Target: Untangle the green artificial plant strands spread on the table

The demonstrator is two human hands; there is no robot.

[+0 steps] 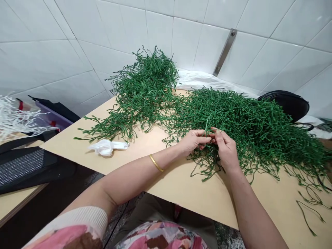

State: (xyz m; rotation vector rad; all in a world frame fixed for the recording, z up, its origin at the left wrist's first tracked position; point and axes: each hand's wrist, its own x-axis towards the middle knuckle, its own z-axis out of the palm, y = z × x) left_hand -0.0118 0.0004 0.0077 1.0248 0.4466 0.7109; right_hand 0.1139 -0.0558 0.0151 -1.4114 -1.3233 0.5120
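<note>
Two heaps of thin green artificial plant strands lie on a pale tan board table. The smaller heap stands at the back, and the larger tangled heap spreads to the right. My left hand and my right hand meet at the near edge of the larger heap. Their fingertips pinch thin green strands between them. A gold bangle circles my left wrist. A crumpled white tissue lies on the board left of my hands.
White tiles form the wall behind, with a metal bracket fixed to it. White cloth lies behind the heaps, and a black bag sits at the back right. White fibres, a purple container and black mesh lie left.
</note>
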